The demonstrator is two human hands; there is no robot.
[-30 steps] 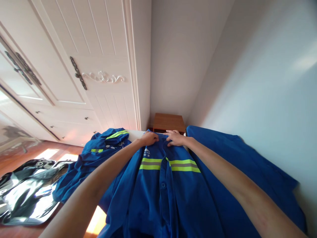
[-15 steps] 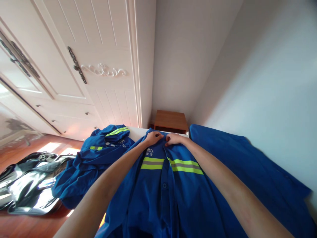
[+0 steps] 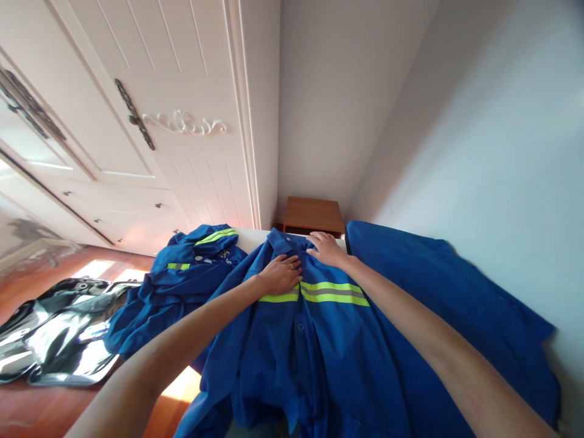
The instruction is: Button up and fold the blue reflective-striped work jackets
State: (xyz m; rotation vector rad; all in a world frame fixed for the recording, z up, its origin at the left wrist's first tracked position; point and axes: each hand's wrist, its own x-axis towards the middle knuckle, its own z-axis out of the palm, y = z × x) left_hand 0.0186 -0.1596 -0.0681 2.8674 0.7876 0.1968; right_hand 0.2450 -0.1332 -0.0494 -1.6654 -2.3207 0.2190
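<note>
In front of me a blue work jacket (image 3: 274, 340) lies spread out, with yellow-grey reflective stripes across its chest and its collar at the far end. My left hand (image 3: 281, 274) rests flat on the left chest, just below the collar, covering the printed lettering; its fingers are stretched out. Over the right side of the collar lies my right hand (image 3: 326, 248), fingers extended and apart, holding nothing. Buttons run down the jacket's front placket between the two arms.
Another blue garment with reflective stripes (image 3: 182, 286) lies heaped at the left. Along the right wall is a large blue padded piece (image 3: 438, 286). Beyond stands a brown wooden cabinet (image 3: 314, 213). A white wardrobe (image 3: 191, 91) rises at left; shiny clear-plastic bags (image 3: 64, 334) lie on the floor.
Both hands were pinching at the collar; their fingers have now opened. The left hand has slid down onto the chest, and the right has shifted slightly along the collar.
</note>
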